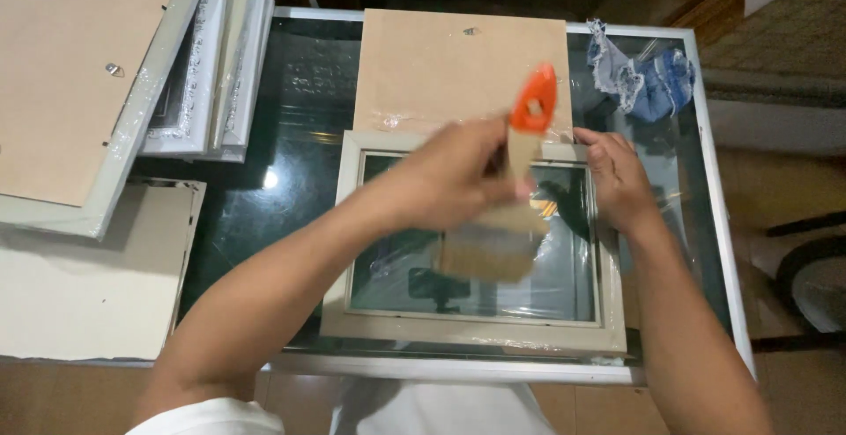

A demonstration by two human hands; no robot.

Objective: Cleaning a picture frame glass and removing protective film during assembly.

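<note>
A pale picture frame (467, 334) with a glass pane lies flat on the glass-topped table (291, 144). My left hand (454, 175) grips a wide paintbrush (520, 197) with a wooden handle and an orange end, its bristles blurred over the pane. My right hand (617, 179) rests on the frame's upper right edge, fingers curled against it. Loose clear plastic film (564, 250) lies on the glass inside the frame.
A brown backing board (441, 69) lies beyond the frame. Stacked frames (203, 65) and another backing board (70, 74) sit at the left, over a white sheet (88, 285). A blue denim rag (643, 78) lies at the table's far right corner.
</note>
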